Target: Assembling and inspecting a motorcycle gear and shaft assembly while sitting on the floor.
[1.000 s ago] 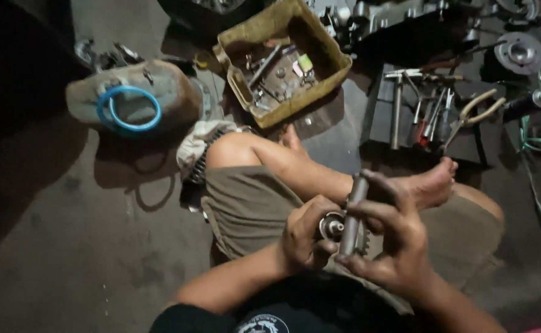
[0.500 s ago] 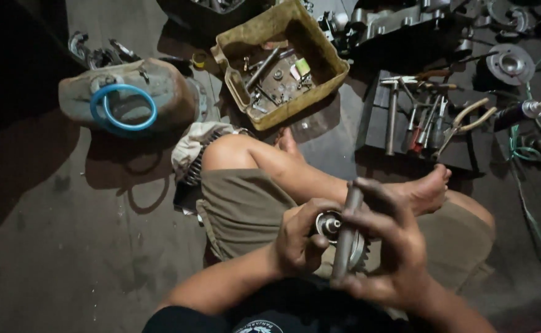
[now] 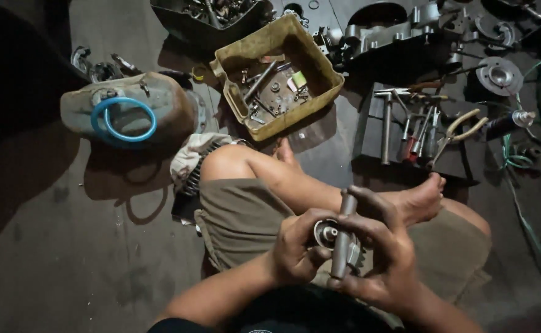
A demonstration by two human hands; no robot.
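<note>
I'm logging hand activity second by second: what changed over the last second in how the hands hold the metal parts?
Little changed. The right hand tipped the grey metal bar from leaning right to nearly upright. The left hand kept its grip on the round metal part beside the bar. Nothing was picked up or let go. The yellow tray and the tools on the dark mat lie where they were.

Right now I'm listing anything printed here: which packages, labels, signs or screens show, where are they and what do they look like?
No signs or screens.
Packet: small pale green rectangle, lying in the tub, a yellowish open rectangular bin on the floor beyond the knees.
Hands: left hand and right hand hold a metal part, grey, with no label showing.
</note>
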